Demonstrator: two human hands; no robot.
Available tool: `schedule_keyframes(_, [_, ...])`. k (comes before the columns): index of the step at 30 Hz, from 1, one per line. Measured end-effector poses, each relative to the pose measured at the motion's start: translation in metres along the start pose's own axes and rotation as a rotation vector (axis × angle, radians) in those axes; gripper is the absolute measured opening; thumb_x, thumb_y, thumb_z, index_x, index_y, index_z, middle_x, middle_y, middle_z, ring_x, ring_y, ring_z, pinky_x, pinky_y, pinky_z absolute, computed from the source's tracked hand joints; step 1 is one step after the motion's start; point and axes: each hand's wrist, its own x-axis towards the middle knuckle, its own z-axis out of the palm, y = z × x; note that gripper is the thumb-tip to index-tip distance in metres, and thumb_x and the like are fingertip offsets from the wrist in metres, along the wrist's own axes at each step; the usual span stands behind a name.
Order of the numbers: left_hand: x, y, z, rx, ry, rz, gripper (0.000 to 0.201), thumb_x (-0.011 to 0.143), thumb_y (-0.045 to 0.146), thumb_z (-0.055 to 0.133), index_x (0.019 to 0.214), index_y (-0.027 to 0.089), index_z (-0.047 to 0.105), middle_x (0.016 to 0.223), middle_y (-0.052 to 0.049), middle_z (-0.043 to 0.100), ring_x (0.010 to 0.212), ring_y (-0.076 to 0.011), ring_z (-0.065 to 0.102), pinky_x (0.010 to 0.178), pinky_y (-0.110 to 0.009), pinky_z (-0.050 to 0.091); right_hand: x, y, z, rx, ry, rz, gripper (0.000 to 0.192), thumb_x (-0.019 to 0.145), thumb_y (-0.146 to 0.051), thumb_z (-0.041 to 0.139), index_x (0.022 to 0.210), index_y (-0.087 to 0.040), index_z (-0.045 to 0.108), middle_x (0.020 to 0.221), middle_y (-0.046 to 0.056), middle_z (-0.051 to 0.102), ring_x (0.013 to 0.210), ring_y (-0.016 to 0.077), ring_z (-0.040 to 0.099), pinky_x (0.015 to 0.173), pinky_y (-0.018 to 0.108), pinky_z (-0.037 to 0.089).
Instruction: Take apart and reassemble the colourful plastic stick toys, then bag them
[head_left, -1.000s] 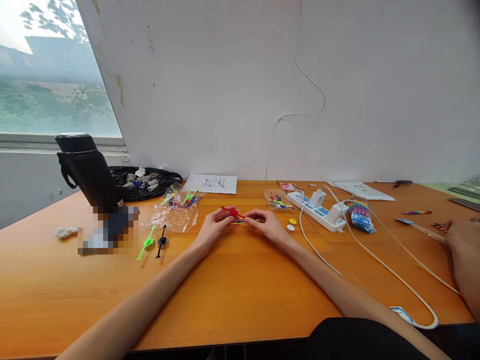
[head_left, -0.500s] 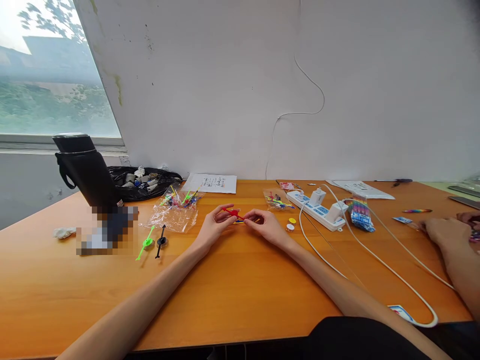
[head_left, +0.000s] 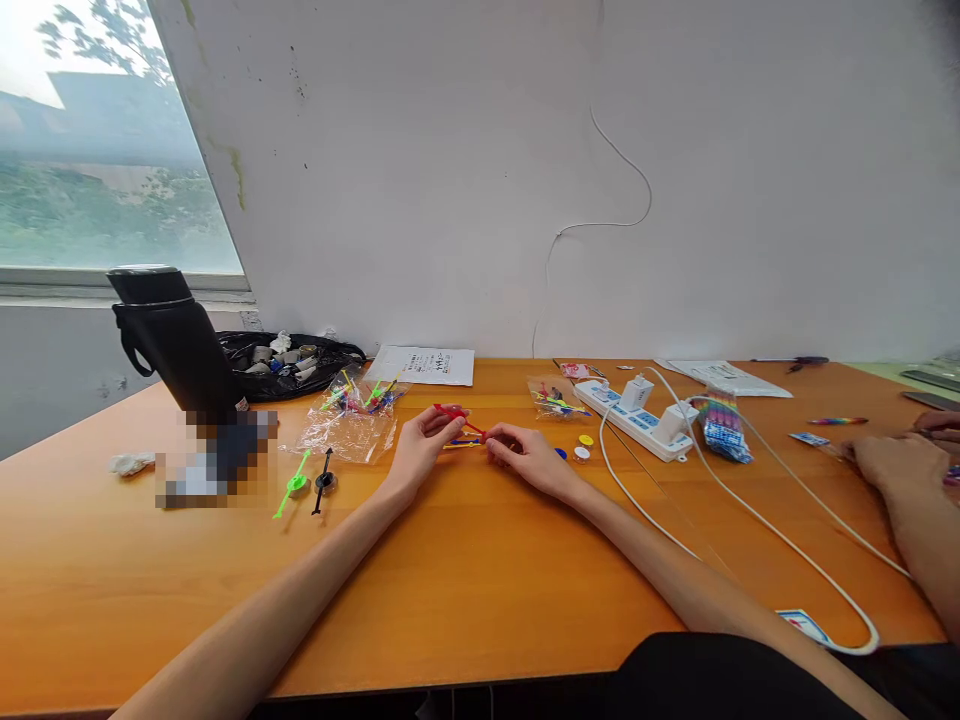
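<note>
My left hand [head_left: 418, 455] pinches a red plastic arrow spinner [head_left: 451, 411] just above the table. The fingers of my right hand [head_left: 531, 458] are closed at the spinner's right end, their tips partly hidden. Below the spinner, blue and yellow arrow pieces [head_left: 465, 442] lie on the wood. To the left are a green arrow spinner [head_left: 297, 482] and a black arrow spinner [head_left: 324, 481], each on a small round base. A yellow disc [head_left: 586, 441], a white disc [head_left: 581, 454] and a partly covered blue disc [head_left: 561, 454] sit right of my right hand.
Clear bags of coloured arrow parts [head_left: 349, 425] [head_left: 553, 398] lie behind. A black bottle [head_left: 176, 345] stands left, beside a black plastic bag [head_left: 330, 350]. On the right are a power strip [head_left: 637, 425], looping white cables [head_left: 787, 545], a rainbow-patterned packet [head_left: 722, 428] and another person's hand [head_left: 896, 465].
The red spinner has tilted and shifted slightly left and up with my left hand. My right hand has moved slightly, and the blue disc beside it now shows.
</note>
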Motion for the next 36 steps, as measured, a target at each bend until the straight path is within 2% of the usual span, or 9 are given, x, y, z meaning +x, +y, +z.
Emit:
schedule_keyframes(3, [0.003, 0.003, -0.005, -0.008, 0.096, 0.021, 0.046, 0.076, 0.043, 0.077, 0.109, 0.012, 0.068, 0.119, -0.015, 0.071, 0.116, -0.0293, 0.065, 0.1, -0.043, 0.052, -0.001, 0.001, 0.001, 0.017, -0.024, -0.001, 0.03, 0.096, -0.044, 0.052, 0.102, -0.018, 0.067, 0.085, 0.004, 0.071, 0.078, 0.0173, 0.065, 0.076, 0.029, 0.05])
schedule_keyframes(6, [0.006, 0.004, -0.01, -0.004, 0.142, 0.018, 0.046, 0.075, 0.043, 0.078, 0.107, 0.011, 0.068, 0.117, -0.016, 0.072, 0.115, -0.0292, 0.066, 0.101, -0.043, 0.052, -0.001, 0.001, 0.0, 0.008, -0.04, -0.008, 0.031, 0.097, -0.044, 0.05, 0.101, -0.018, 0.067, 0.084, 0.004, 0.071, 0.078, 0.0173, 0.065, 0.076, 0.029, 0.049])
schedule_keyframes(19, [0.005, 0.01, -0.01, -0.069, 0.169, 0.026, 0.044, 0.073, 0.041, 0.081, 0.101, 0.009, 0.07, 0.112, -0.016, 0.074, 0.107, -0.0281, 0.07, 0.105, -0.046, 0.05, -0.001, 0.004, 0.0, -0.032, -0.058, -0.03, 0.031, 0.098, -0.043, 0.049, 0.101, -0.018, 0.067, 0.082, 0.004, 0.071, 0.078, 0.0167, 0.065, 0.075, 0.027, 0.048])
schedule_keyframes(25, [0.004, 0.014, -0.01, -0.095, 0.155, -0.013, 0.043, 0.073, 0.039, 0.082, 0.102, 0.01, 0.069, 0.109, -0.015, 0.075, 0.104, -0.0267, 0.071, 0.107, -0.045, 0.049, -0.002, 0.006, 0.0, -0.028, -0.065, -0.028, 0.03, 0.098, -0.043, 0.049, 0.101, -0.018, 0.067, 0.083, 0.003, 0.071, 0.079, 0.0171, 0.065, 0.077, 0.028, 0.048])
schedule_keyframes(31, [0.006, 0.008, -0.012, -0.07, 0.125, -0.011, 0.045, 0.074, 0.041, 0.081, 0.105, 0.011, 0.069, 0.113, -0.015, 0.074, 0.107, -0.0267, 0.07, 0.106, -0.044, 0.049, -0.001, 0.005, -0.001, -0.044, -0.069, -0.034, 0.031, 0.099, -0.043, 0.047, 0.102, -0.019, 0.067, 0.083, 0.003, 0.071, 0.08, 0.0175, 0.065, 0.077, 0.029, 0.048])
schedule_keyframes(36, [0.005, -0.002, -0.009, 0.068, 0.01, 0.02, 0.044, 0.076, 0.044, 0.077, 0.108, 0.015, 0.07, 0.12, -0.012, 0.071, 0.108, -0.0263, 0.069, 0.102, -0.041, 0.05, -0.001, 0.005, -0.001, -0.051, -0.068, -0.033, 0.032, 0.098, -0.043, 0.048, 0.102, -0.018, 0.068, 0.084, 0.004, 0.071, 0.08, 0.0172, 0.065, 0.078, 0.028, 0.048])
